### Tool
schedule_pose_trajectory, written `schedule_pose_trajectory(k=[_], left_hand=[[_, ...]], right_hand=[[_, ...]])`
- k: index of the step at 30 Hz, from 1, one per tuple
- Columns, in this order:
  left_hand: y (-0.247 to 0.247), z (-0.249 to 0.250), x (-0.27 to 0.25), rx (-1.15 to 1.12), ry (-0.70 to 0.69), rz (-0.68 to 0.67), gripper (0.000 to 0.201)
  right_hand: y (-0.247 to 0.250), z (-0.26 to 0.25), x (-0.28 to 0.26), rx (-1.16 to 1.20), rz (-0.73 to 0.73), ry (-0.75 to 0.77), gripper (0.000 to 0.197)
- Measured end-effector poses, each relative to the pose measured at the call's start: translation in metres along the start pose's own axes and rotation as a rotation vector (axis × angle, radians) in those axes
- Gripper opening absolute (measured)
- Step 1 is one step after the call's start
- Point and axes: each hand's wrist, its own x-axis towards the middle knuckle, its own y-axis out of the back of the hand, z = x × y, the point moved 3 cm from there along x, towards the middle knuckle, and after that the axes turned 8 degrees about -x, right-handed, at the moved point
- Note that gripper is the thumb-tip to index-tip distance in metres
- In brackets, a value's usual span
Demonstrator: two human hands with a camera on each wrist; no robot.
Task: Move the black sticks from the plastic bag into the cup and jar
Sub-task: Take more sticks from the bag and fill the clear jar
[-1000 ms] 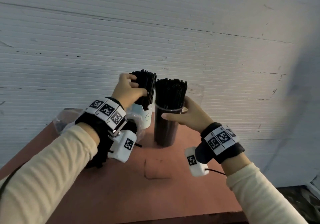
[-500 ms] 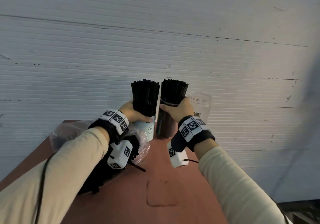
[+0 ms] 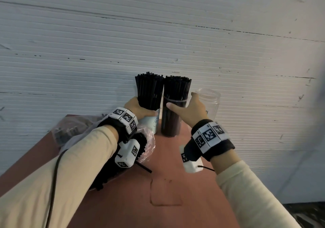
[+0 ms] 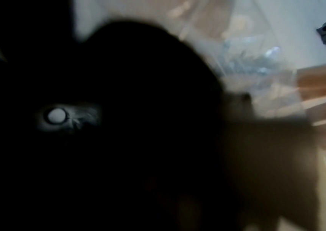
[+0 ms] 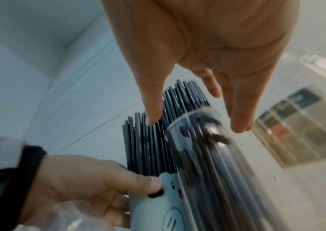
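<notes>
Near the middle of the head view, thin black sticks (image 3: pixel 149 90) stand in a pale cup (image 3: pixel 154 122) and a clear jar (image 3: pixel 171 120), side by side on the reddish tabletop (image 3: pixel 167 175). Left hand (image 3: pixel 139 108) grips the cup's sticks. Right hand (image 3: pixel 190 109) has straight fingers (image 5: pixel 239 112) by the jar. Crinkly plastic bag (image 3: pixel 70 131) lies lower left; another clear jar (image 3: pixel 210 101) stands right.

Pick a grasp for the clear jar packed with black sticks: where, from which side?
Wrap the clear cylindrical jar at mid-wall from its right side. The black sticks overhang the rim, blocking a top grasp; the white cup crowds its left.
</notes>
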Motion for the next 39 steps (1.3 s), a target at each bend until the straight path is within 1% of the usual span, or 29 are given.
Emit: schedule_pose_trajectory(k=[3,5,6,8,10,11,13,14,15,17,19,21,23,24,26,28,30,34,37,39], left_hand=[[-0.001,0.002,-0.002,0.031,0.022,-0.002,0.074],[-0.002,0.004,-0.004,0.043,0.041,0.000,0.068],[-0.002,0.004,-0.004,0.032,0.042,-0.001,0.066],[-0.003,0.001,-0.002,-0.008,0.038,0.004,0.072],[-0.003,-0.003,0.004,-0.023,0.040,0.016,0.077],[-0.003,-0.003,0.004,-0.024,0.044,0.018,0.077],[-0.003,-0.001,0.004,-0.022,0.059,0.008,0.076],[-0.003,-0.001,0.004,-0.016,0.066,-0.001,0.078],[-0.002,0.000,0.004,-0.005,0.077,-0.017,0.076],[0.000,0.006,-0.001,0.032,0.097,-0.046,0.062],[0.005,0.016,-0.010,0.076,0.110,-0.039,0.052],[0.012,0.026,-0.015,0.128,0.091,0.010,0.051],[0.022,0.040,-0.025,0.186,0.057,0.069,0.059],[0.027,0.047,-0.029,0.216,0.027,0.079,0.059],[0.039,0.054,-0.041,0.277,-0.018,0.081,0.049],[0.056,0.054,-0.057,0.325,-0.025,0.106,0.035],[0.073,0.049,-0.073,0.362,-0.041,0.121,0.028],[0.100,0.030,-0.110,0.420,-0.067,0.054,0.022],[0.113,0.015,-0.135,0.473,-0.060,-0.029,0.029],[0.119,0.005,-0.147,0.494,-0.046,-0.060,0.035]], right_hand=[[0.021,0.004,-0.008,0.008,0.153,0.115,0.082],[0.034,0.013,-0.003,-0.024,0.248,0.154,0.083],[0.039,0.019,0.001,-0.051,0.281,0.148,0.086],[0.046,0.036,0.014,-0.094,0.303,0.074,0.098],[0.045,0.053,0.025,-0.101,0.256,-0.034,0.108],[0.042,0.060,0.029,-0.085,0.217,-0.078,0.110],[0.037,0.069,0.034,-0.036,0.162,-0.128,0.106],[0.037,0.072,0.035,-0.017,0.159,-0.130,0.102],[0.037,0.074,0.034,-0.002,0.168,-0.128,0.099],[0.039,0.075,0.029,0.018,0.183,-0.121,0.096],[0.043,0.075,0.020,0.018,0.182,-0.117,0.096],[0.047,0.073,0.007,0.016,0.186,-0.101,0.095],[0.052,0.067,-0.008,0.014,0.192,-0.077,0.093],[0.054,0.063,-0.016,0.014,0.198,-0.064,0.092],[0.057,0.053,-0.031,0.019,0.201,-0.036,0.090],[0.057,0.040,-0.046,0.027,0.179,-0.011,0.088],[0.053,0.027,-0.060,0.044,0.157,0.021,0.088],[0.041,0.006,-0.079,0.070,0.113,0.056,0.090],[0.030,-0.003,-0.087,0.062,0.070,0.059,0.091],[0.024,-0.009,-0.091,0.036,0.042,0.056,0.090]])
